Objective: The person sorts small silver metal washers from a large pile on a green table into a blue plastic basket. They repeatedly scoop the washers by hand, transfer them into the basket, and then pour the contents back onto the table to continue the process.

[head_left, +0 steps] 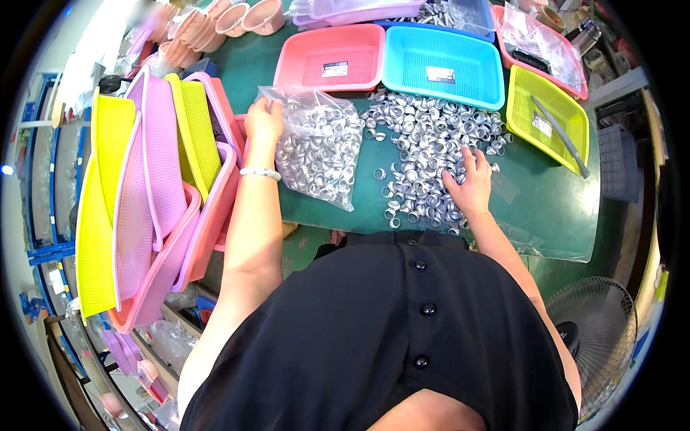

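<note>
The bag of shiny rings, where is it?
In the head view, the clear bag is left of the loose ring pile, with the left hand at its top left corner.

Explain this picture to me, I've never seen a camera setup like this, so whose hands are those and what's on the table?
There's no machine here: both bare hands belong to the person wearing the camera. It sits on the head, the left of two, looking down; its fisheye lens bends straight edges.

On the green table lies a loose pile of silvery ring-shaped pieces. Beyond it sit a pink basket and a blue basket, with a yellow-green basket to the right.

The left hand appears to hold the upper corner of a clear plastic bag full of similar pieces. The right hand is at the pile, fingers spread.
</note>
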Tool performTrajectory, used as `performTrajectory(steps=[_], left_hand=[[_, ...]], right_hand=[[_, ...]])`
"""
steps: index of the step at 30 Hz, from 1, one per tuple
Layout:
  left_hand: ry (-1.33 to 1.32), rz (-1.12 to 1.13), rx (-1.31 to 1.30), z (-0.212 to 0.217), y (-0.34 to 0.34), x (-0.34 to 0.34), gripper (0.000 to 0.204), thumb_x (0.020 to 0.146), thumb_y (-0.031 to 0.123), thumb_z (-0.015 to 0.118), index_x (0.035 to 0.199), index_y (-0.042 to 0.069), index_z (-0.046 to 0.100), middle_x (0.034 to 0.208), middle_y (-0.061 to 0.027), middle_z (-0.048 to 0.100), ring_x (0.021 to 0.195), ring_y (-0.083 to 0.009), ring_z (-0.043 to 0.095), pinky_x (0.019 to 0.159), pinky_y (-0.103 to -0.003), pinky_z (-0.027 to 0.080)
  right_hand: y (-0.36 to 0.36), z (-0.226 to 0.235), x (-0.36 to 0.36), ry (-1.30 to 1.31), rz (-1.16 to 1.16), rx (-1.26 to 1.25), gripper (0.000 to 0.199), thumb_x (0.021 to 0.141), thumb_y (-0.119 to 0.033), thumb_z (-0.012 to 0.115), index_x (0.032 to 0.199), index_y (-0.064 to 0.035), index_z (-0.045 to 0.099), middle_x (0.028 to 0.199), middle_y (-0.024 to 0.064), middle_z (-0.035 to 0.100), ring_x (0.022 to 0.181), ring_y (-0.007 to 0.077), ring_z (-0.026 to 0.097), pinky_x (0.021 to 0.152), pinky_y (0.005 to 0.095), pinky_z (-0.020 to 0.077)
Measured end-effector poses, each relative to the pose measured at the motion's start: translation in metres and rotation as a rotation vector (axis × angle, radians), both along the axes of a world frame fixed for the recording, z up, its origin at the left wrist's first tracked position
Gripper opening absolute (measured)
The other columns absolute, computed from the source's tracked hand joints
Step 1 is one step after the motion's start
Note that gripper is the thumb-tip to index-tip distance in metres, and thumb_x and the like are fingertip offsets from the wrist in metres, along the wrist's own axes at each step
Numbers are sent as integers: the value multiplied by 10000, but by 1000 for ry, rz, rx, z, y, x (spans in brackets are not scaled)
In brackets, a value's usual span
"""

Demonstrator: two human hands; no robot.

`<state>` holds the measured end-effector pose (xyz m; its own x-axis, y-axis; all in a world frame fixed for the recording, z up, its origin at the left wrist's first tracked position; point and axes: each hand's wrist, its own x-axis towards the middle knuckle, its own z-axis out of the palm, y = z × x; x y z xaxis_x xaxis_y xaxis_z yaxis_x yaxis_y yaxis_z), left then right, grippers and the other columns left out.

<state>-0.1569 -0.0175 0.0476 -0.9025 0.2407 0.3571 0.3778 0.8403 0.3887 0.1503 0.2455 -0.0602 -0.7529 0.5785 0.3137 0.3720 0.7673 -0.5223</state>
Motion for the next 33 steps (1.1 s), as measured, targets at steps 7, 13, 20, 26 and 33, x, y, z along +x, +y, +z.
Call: performTrajectory(steps=[7, 13, 20, 26, 33], left_hand=[[55, -292, 257, 50, 10, 56, 196, 827, 141, 553, 699, -4, 519, 646, -137, 515, 610, -283, 523, 571, -343, 409], [51, -812, 89, 84, 2, 183, 100, 749, 82, 623, 685, 47, 554, 618, -93, 507, 540, -260, 514, 493, -334, 411], [-241, -806, -169, 90, -6, 207, 163, 732, 204, 661, 806, 67, 614, 685, -79, 532, 620, -269, 574, 539, -342, 467], [-271, -614, -219, 110, -7, 189, 284, 750, 297, 645, 864, 38, 621, 797, -114, 548, 737, -293, 579, 640, -363, 466], [-138, -456, -475, 109, 27, 167, 555, 672, 345, 688, 1099, 36, 512, 912, -152, 554, 881, -318, 570, 706, -380, 468]], right_hand=[[1, -2, -4, -2, -22, 5, 508, 633, -284, 687, 1070, -72, 538, 1054, 114, 508, 972, 311, 464, 824, 392, 416], [2, 4, 1, -106, -11, -20, 560, 660, -319, 679, 1150, -113, 501, 1109, 121, 486, 993, 315, 459, 834, 399, 421], [8, 9, -1, -185, 65, -69, 608, 645, -333, 683, 1180, -136, 470, 1148, 120, 476, 1024, 316, 452, 836, 414, 432], [9, 10, 2, -171, 47, -68, 523, 648, -246, 658, 1133, -141, 492, 1116, 99, 490, 996, 307, 475, 818, 407, 444], [12, 17, 1, -289, 115, -115, 565, 654, -216, 654, 1188, -184, 473, 1120, 110, 489, 1005, 321, 472, 824, 403, 448]])
